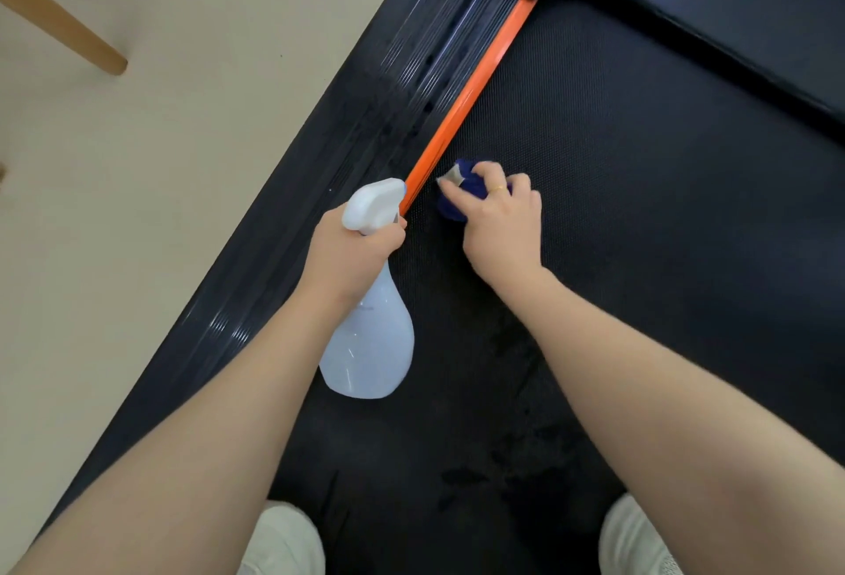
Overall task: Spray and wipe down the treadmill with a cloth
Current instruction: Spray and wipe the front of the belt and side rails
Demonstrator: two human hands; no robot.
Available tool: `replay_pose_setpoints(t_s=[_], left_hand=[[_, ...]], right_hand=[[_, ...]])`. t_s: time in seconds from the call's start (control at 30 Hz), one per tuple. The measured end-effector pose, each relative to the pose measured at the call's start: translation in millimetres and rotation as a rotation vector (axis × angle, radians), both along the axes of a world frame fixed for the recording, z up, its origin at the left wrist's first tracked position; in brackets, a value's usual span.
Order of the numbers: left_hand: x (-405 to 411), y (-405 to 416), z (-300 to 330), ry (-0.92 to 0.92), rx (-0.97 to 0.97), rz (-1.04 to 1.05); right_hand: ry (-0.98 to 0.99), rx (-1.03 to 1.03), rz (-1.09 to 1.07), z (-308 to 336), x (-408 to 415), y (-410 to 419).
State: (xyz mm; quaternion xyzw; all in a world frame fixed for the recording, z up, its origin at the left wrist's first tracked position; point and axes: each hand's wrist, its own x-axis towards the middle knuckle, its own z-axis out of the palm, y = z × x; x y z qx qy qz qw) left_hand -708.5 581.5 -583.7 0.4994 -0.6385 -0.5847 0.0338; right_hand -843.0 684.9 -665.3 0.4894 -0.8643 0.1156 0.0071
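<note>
— Pressing down with the right hand (500, 220), is she? What's bunched under it?

— A crumpled dark blue cloth (457, 195), fingers curled tight over it, flat against the black textured running belt (640, 209) of the treadmill, just beside the orange strip (466, 90) along the belt's left edge. The left hand (354, 250) is closed round the neck of a translucent pale plastic spray bottle (368, 346), its white trigger head (372, 204) pointing forward over the strip. I can't tell whether a finger rests on the trigger.

— So she's wiping now, not spraying?

— That's my guess. Dark wet-looking patches (516, 437) lie on the belt nearer her pale shoes (283, 538), so there's moisture to lift. She'd do well to keep the cloth flat and draw long strokes parallel to the orange strip, overlapping each pass.

— Any room to move?

— Plenty to the right and ahead: the belt lies open up to the glossy black motor hood (708, 3). Leftward it's tighter; the strip, then the ribbed black side rail (411, 85), then the cream floor (160, 163). A light wooden leg (64, 21) stands well apart on the floor.
</note>
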Motion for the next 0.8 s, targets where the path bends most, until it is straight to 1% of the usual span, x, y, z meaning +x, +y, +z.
replay_pose_setpoints(t_s=[0.03,0.1,0.13,0.17,0.2,0.23,0.3,0.33,0.37,0.4,0.47,0.53,0.57,0.6,0.63,0.67,0.73,0.77,0.8], left_hand=[[0.3,0.4,-0.2,0.007,0.004,0.005],[0.7,0.7,0.1,0.021,0.006,0.004],[0.6,0.2,0.8,0.021,0.003,0.002],[0.0,-0.5,1.5,0.021,0.001,0.002],[-0.4,-1.1,1.1,0.021,0.003,0.006],[-0.2,-2.1,0.0,0.017,0.003,0.012],[-0.5,-1.6,-1.5,0.004,-0.016,0.017],[-1.0,-0.9,-2.5,0.000,-0.025,0.018],[-1.9,0.0,-3.1,-0.004,-0.027,0.016],[-3.2,0.7,-2.9,-0.008,-0.028,0.010],[-4.8,0.7,-2.2,-0.017,-0.037,0.002],[-4.5,1.0,-0.6,-0.021,-0.047,0.003],[-4.0,1.4,0.7,-0.016,-0.053,-0.001],[-3.7,2.1,2.0,-0.008,-0.056,-0.003],[-3.9,2.4,2.3,0.001,-0.057,-0.006],[-4.5,3.1,2.8,0.006,-0.057,-0.014],[-5.7,5.9,2.7,-0.001,-0.061,-0.040],[-6.7,7.7,2.6,-0.006,-0.067,-0.061],[-7.7,9.5,2.8,-0.010,-0.075,-0.087]], right_hand=[[0.008,-0.006,0.090,-3.5,12.7,8.9],[0.017,0.029,0.350,-4.5,23.5,30.9],[0.026,0.057,0.446,-2.0,15.5,35.8],[0.053,0.077,0.492,0.5,0.9,35.2],[0.072,0.093,0.463,4.6,-14.6,30.2],[0.069,0.096,0.342,8.5,-28.9,22.8],[-0.008,0.105,-0.024,13.2,-47.7,8.5],[-0.064,0.099,-0.114,13.3,-44.8,6.8],[-0.089,0.068,-0.105,11.0,-34.8,10.2],[-0.088,0.038,-0.020,6.9,-19.7,19.1],[-0.069,0.023,0.283,-1.6,11.6,47.9],[-0.089,0.096,0.559,-1.2,19.7,70.1],[-0.075,0.142,0.645,2.7,10.2,71.3],[-0.030,0.167,0.676,6.4,-5.5,66.5],[0.015,0.175,0.626,10.7,-22.5,57.9],[0.027,0.165,0.469,16.1,-37.8,46.8],[-0.054,0.198,0.043,17.5,-46.8,29.8],[-0.115,0.192,-0.070,17.3,-35.7,28.9],[-0.153,0.151,-0.075,15.2,-17.6,31.9]])
